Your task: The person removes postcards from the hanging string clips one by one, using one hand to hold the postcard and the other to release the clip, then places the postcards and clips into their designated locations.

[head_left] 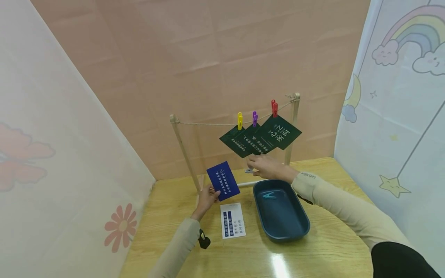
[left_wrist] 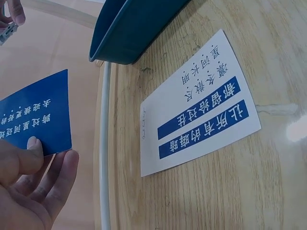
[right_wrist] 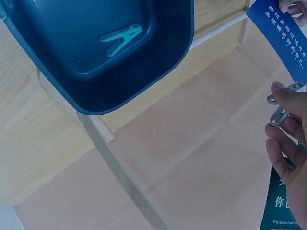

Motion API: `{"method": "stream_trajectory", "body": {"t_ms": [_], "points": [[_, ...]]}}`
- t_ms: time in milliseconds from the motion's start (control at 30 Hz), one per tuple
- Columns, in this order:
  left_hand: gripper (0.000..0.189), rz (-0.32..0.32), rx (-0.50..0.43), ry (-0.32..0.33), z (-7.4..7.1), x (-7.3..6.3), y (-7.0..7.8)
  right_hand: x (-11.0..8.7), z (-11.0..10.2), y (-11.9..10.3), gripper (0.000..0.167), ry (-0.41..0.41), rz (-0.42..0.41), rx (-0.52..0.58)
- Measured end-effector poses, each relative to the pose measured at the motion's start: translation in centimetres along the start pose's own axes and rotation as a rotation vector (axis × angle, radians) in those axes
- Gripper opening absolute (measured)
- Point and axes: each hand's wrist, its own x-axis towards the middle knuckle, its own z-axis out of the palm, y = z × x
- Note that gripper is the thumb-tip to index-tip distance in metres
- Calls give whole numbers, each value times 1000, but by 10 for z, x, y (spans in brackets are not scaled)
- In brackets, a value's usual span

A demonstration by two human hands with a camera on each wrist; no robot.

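Note:
My left hand (head_left: 206, 199) pinches a blue card (head_left: 223, 180) with white writing by its lower edge, thumb on the printed face. In my right hand (head_left: 267, 167) is a grey clothespin (right_wrist: 279, 116), held between thumb and fingers, just below the hanging cards. Three dark green cards overlap on a string (head_left: 205, 124): one under a yellow clothespin (head_left: 240, 121), one under a purple clothespin (head_left: 255, 119), and the front card (head_left: 279, 132) under a red clothespin (head_left: 274, 109). The blue card is held below the string's left half, apart from it.
A white card (head_left: 233, 221) with blue bands lies on the wooden table (head_left: 167, 231). Right of it stands a dark blue tray (head_left: 286, 220) holding a light blue clothespin (right_wrist: 122, 38). Wooden posts (head_left: 184, 150) carry the string, with a white rod low between them.

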Motion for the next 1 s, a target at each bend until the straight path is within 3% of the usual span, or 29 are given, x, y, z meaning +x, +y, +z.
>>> {"method": "stream_trajectory", "body": {"t_ms": [367, 800, 1000], "points": [[11, -36, 58, -24, -4, -4, -5, -8, 13, 7, 30, 24, -23, -39], [9, -118, 84, -93, -5, -6, -16, -23, 22, 7, 29, 2, 5, -25], [13, -161, 82, -126, -6, -9, -16, -31, 35, 7, 31, 29, -25, -27]]}}
